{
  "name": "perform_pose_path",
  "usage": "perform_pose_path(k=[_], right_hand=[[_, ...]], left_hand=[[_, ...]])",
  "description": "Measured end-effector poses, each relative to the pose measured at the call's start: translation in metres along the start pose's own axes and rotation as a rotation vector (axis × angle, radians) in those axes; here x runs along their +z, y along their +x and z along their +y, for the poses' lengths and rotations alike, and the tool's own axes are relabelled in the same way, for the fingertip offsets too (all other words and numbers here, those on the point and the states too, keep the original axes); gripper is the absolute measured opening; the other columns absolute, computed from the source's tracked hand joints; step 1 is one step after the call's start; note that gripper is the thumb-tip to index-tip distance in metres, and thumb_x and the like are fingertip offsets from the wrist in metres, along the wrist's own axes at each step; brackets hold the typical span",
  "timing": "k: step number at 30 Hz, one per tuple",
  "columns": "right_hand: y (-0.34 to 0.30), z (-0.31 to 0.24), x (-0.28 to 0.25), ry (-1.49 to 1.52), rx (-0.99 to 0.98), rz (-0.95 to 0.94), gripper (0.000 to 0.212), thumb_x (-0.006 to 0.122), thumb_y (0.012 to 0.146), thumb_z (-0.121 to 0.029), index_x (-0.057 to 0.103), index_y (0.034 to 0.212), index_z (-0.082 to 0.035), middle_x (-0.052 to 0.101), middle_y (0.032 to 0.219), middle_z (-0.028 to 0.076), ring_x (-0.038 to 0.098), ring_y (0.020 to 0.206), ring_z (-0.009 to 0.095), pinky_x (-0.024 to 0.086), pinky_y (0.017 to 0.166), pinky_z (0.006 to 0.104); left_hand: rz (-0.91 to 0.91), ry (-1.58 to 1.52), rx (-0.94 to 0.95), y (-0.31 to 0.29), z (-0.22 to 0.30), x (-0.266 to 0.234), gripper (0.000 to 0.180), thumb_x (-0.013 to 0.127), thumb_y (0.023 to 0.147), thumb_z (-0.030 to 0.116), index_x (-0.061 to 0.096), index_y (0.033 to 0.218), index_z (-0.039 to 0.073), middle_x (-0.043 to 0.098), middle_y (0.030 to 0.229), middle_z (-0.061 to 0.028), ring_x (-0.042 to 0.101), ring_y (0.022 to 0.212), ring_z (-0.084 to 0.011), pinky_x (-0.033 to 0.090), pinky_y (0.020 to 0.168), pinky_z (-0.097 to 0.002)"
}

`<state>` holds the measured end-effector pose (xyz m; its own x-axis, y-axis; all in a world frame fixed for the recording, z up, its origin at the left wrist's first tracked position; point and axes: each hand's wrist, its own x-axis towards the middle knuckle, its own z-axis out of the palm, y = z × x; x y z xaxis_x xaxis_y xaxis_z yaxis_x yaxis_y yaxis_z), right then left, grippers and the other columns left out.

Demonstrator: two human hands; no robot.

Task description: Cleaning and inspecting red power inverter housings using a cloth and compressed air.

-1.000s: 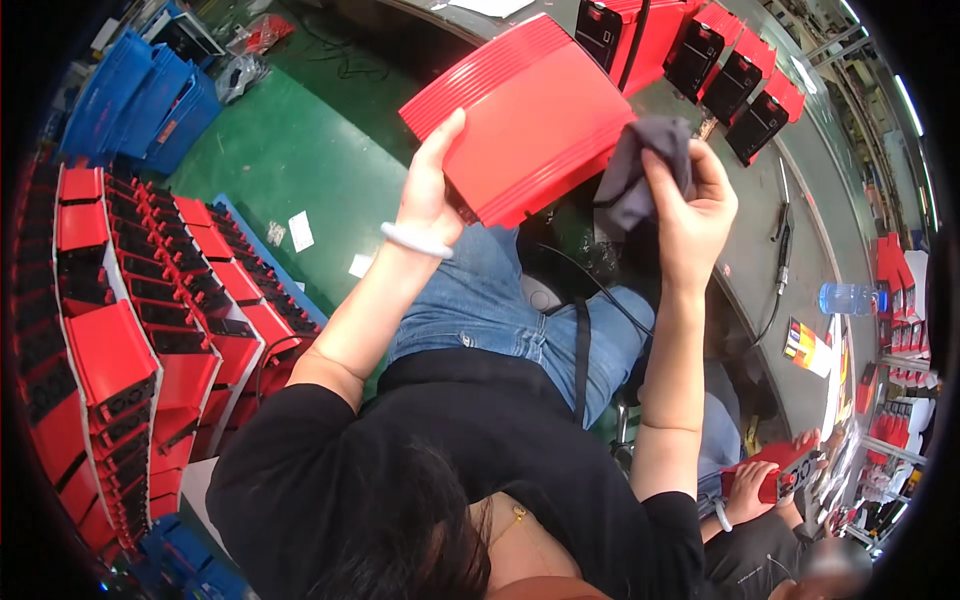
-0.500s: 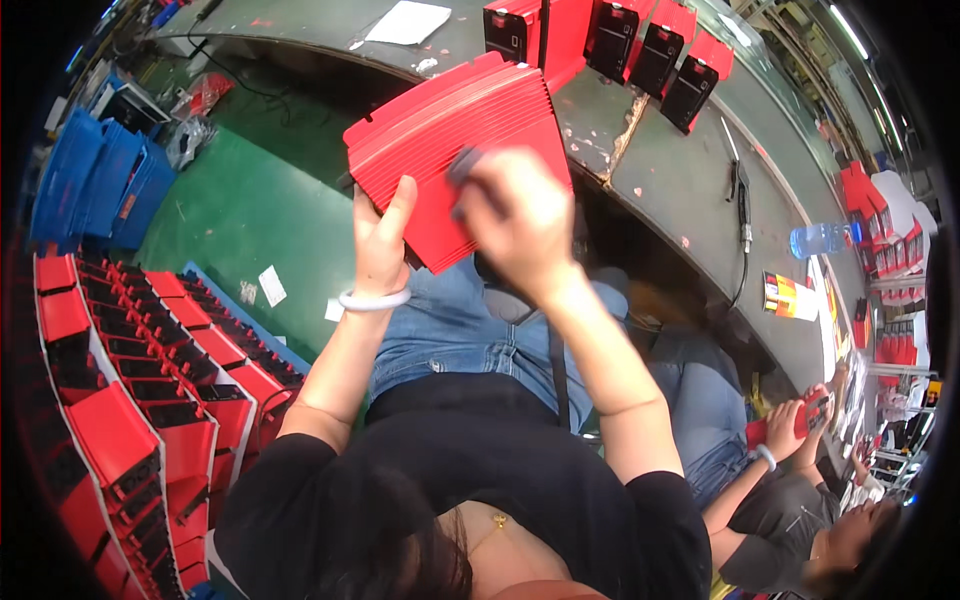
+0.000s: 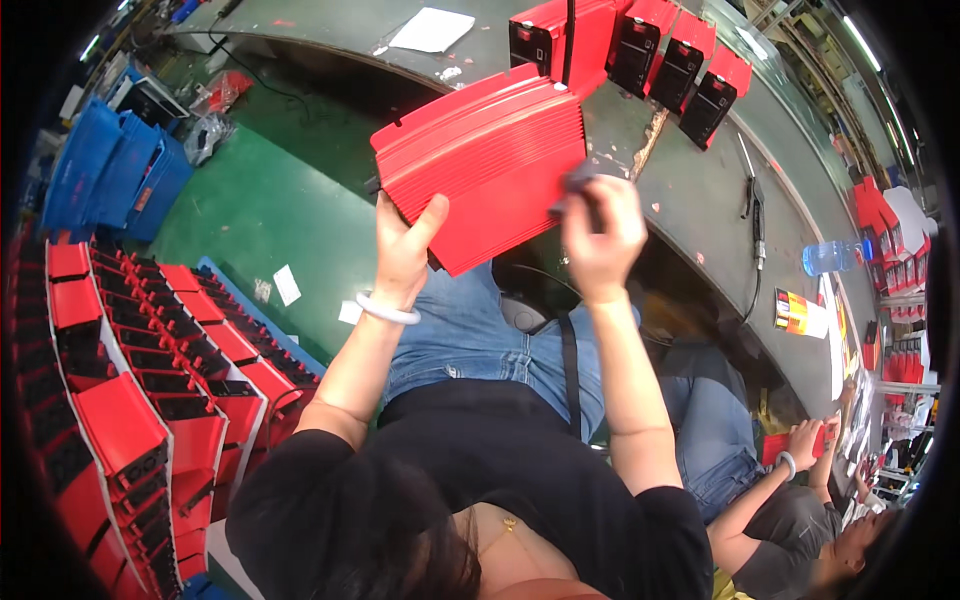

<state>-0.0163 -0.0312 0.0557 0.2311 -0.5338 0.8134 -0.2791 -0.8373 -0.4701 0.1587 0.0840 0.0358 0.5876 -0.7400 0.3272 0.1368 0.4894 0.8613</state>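
Red case (image 3: 490,190) at upper centre, tilted, ribbed face toward camera. Left hand (image 3: 404,250) part-closed on its lower-left edge, thumb on top, likely to leave the face clear. Right hand (image 3: 606,235) curled, pinching dark cloth (image 3: 574,183) at case's right edge; blurred, contact unclear.

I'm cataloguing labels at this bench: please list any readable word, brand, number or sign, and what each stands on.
No text can be quoted from this view.
Red ribbed housing: no print that I can make out.
Black end panel on the bench: small pale marks, too small to read.
Multicoloured leaflet: printed, too small and blurred to read.
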Motion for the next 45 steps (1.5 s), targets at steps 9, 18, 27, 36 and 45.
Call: perform_pose_path(k=[9, 18, 27, 36, 45], right_hand=[[-0.016, 0.026, -0.036, 1.007, 0.983, 0.088, 0.019, 0.059, 0.091, -0.003, 0.059, 0.109, -0.001, 0.062, 0.102, 0.003, 0.057, 0.095, 0.010, 0.045, 0.087, 0.0236], [-0.023, 0.005, -0.016, 1.001, 0.969, -0.106, 0.023, 0.060, 0.090, -0.003, 0.055, 0.112, 0.000, 0.063, 0.098, 0.003, 0.058, 0.091, 0.007, 0.045, 0.085, 0.0213], [-0.031, 0.006, -0.009, 0.982, 0.959, -0.113, 0.020, 0.061, 0.089, -0.002, 0.058, 0.109, 0.001, 0.063, 0.097, 0.002, 0.058, 0.090, 0.007, 0.045, 0.084, 0.0213], [-0.031, 0.011, -0.025, 0.987, 0.992, -0.083, 0.011, 0.057, 0.093, -0.007, 0.063, 0.101, -0.001, 0.063, 0.089, -0.002, 0.055, 0.080, 0.003, 0.043, 0.075, 0.0182], [0.033, 0.073, -0.152, -0.005, 0.672, 0.255, 0.018, 0.070, 0.083, -0.010, 0.054, 0.088, -0.003, 0.058, 0.081, 0.004, 0.063, 0.072, 0.014, 0.050, 0.065, 0.0281]], left_hand=[[-0.235, -1.367, -0.776, -0.010, -0.052, -0.037, 0.049, 0.052, 0.091, 0.042, 0.045, 0.124, 0.006, 0.057, 0.112, -0.0131, 0.058, 0.098, -0.0316, 0.047, 0.089, -0.0459], [-0.690, -1.854, -0.920, -0.011, -0.080, 0.016, 0.047, 0.053, 0.092, 0.032, 0.043, 0.129, 0.006, 0.053, 0.103, -0.0061, 0.058, 0.092, -0.0234, 0.049, 0.078, -0.0401], [-0.528, -1.921, -0.902, -0.014, -0.066, 0.017, 0.038, 0.048, 0.094, 0.028, 0.045, 0.126, 0.006, 0.053, 0.096, -0.0054, 0.060, 0.084, -0.0217, 0.051, 0.075, -0.0411], [-0.514, -1.869, -1.051, -0.005, -0.062, 0.036, 0.021, 0.042, 0.095, 0.023, 0.049, 0.109, 0.009, 0.055, 0.087, -0.0035, 0.062, 0.073, -0.0183, 0.049, 0.066, -0.0371], [-0.424, -1.289, -0.871, -0.011, -0.038, -0.047, 0.057, 0.048, 0.095, 0.036, 0.033, 0.142, 0.007, 0.046, 0.137, -0.0171, 0.053, 0.116, -0.0356, 0.047, 0.093, -0.0499]])
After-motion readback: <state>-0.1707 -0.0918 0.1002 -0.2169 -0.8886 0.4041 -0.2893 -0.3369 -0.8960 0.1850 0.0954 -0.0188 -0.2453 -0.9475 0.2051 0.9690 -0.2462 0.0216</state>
